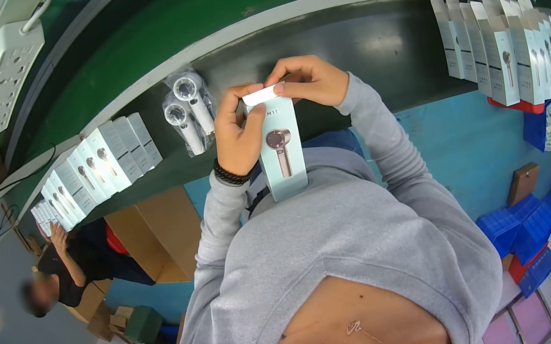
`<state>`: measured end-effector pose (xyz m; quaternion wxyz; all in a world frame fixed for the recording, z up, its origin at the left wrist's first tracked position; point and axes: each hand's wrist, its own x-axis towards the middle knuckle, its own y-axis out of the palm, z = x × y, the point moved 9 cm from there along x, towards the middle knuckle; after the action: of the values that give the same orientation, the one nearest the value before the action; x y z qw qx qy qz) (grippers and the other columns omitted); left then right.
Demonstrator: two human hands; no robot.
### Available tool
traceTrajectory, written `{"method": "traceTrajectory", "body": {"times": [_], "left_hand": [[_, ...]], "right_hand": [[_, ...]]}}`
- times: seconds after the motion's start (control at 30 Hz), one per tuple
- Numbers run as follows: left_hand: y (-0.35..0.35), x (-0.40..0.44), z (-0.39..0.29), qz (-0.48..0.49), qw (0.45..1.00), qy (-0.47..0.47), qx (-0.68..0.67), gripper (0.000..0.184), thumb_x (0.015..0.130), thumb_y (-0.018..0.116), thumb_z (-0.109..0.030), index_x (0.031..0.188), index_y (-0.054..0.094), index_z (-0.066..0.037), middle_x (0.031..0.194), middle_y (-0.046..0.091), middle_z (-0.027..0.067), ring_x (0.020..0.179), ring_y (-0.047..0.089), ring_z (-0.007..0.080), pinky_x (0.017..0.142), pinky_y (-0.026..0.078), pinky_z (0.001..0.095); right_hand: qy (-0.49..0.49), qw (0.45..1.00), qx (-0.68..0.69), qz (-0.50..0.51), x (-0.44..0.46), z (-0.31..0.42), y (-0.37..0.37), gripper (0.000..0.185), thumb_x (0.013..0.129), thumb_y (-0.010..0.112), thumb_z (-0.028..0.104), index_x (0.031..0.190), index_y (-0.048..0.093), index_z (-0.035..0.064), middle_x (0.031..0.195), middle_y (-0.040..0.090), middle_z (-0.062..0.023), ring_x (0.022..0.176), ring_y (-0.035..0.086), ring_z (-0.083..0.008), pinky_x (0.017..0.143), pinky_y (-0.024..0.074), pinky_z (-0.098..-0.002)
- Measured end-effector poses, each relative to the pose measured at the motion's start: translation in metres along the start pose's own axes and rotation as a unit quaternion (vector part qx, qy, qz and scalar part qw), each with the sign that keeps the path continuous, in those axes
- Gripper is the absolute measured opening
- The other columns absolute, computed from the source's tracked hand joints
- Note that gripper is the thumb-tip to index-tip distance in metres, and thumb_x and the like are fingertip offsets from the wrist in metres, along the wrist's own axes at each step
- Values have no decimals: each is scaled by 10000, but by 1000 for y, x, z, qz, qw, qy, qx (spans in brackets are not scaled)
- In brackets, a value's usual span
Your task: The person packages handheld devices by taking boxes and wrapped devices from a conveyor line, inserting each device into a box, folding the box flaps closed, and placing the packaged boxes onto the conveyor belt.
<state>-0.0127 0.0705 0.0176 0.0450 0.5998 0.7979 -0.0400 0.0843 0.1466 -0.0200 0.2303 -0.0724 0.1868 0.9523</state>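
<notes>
- Holds a pale M11 carton [291,182] at the clock's centre, in front of the grey sweatshirt [331,243], with its long axis close to the 12–6 line.
- Pinches its upper long edge toward 11 with the left hand [240,133], thumb on the printed front.
- Pinches the top corner toward 1 with the right hand [315,81], thumb at the white top panel [263,96]; cannot tell it tucked from loose.
- Leaves most of the carton toward 6 from both hands, with the left nearer its long side and the right only at the top end.
- Shows two bagged white handheld fans [202,115], or similar, at 10 on the dark worktop [371,46], near the left hand.
- Shows a left carton row [89,167] at 9, well apart from a right carton row [517,58] near 3, with some flaps raised.
- Includes blue crates [530,231] at 4, and a co-worker [63,277] at 8, with a hand near the left row's far end.
</notes>
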Motion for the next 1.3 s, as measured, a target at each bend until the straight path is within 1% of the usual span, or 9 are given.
{"method": "traceTrajectory", "body": {"times": [0.27, 0.47, 0.67, 0.87, 1.03, 1.1, 1.17, 1.23, 1.3], "left_hand": [[0, 9, 8, -27, 998, -43, -41, 204, 801, 470, 14, 975, 577, 11, 864, 592, 50, 793, 551, 96, 696, 440, 232], [2, 19, 4, -1, 996, -77, -49, 187, 760, 449, 15, 896, 578, 14, 818, 587, 48, 750, 533, 102, 675, 425, 224], [2, 23, 11, 9, 993, -96, -66, 188, 759, 443, 20, 893, 575, 10, 839, 585, 49, 765, 536, 109, 691, 427, 231], [2, 10, 4, 2, 999, 41, 32, 131, 837, 471, 2, 920, 573, -1, 969, 584, 107, 864, 561, 174, 761, 445, 274], [-12, -5, 10, -9, 992, 115, 59, 124, 872, 495, -43, 955, 577, 3, 1008, 590, 143, 1012, 572, 271, 882, 428, 338], [-14, -9, 11, 3, 989, 97, 111, 187, 880, 496, -65, 1038, 560, 12, 1133, 548, 173, 1087, 539, 330, 922, 417, 371], [-19, -11, 0, -14, 966, 139, 218, 307, 863, 559, -128, 1137, 508, 2, 1259, 456, 213, 1129, 500, 367, 932, 416, 386], [-30, -18, -12, -80, 949, 101, 287, 522, 804, 655, -219, 1227, 432, -9, 1334, 366, 247, 1162, 460, 397, 941, 415, 405], [-43, -23, -14, -82, 932, 76, 346, 801, 656, 772, -312, 1283, 371, -16, 1272, 421, 230, 1120, 492, 396, 887, 455, 415]], "right_hand": [[-7, 1000, -12, -20, -3, -1, -3, 154, 911, 586, 151, 977, 613, 15, 888, 634, -36, 763, 556, -80, 658, 447, -233], [19, 999, 10, -50, -8, 3, -6, 167, 890, 601, 178, 982, 626, 40, 912, 650, -45, 839, 617, -126, 700, 529, -269], [-1, 998, -16, -55, -8, 5, -7, 170, 908, 574, 186, 984, 635, 45, 929, 654, -39, 853, 614, -119, 693, 527, -265], [-75, 993, -76, -47, -13, 9, -8, 192, 897, 582, 147, 1043, 628, 33, 1011, 625, -76, 905, 602, -139, 676, 523, -251], [-92, 982, -156, -48, -26, 3, 21, 337, 879, 560, 66, 1212, 522, 41, 1320, 438, -147, 1083, 553, -218, 787, 528, -277], [-97, 988, -88, -86, -29, -6, 27, 416, 856, 613, 119, 1255, 503, 84, 1339, 403, -152, 1079, 568, -236, 719, 540, -277], [-88, 989, -31, -112, -23, -29, 26, 450, 849, 619, 100, 1273, 473, 62, 1361, 373, -150, 1068, 571, -230, 757, 537, -287], [-73, 983, -54, -160, -9, -37, 19, 447, 851, 618, 98, 1272, 472, 58, 1323, 404, -136, 1026, 580, -212, 749, 537, -286], [-50, 976, -47, -209, 8, -42, 19, 442, 851, 624, 104, 1265, 478, 59, 1276, 434, -127, 996, 584, -203, 732, 540, -285]]}}
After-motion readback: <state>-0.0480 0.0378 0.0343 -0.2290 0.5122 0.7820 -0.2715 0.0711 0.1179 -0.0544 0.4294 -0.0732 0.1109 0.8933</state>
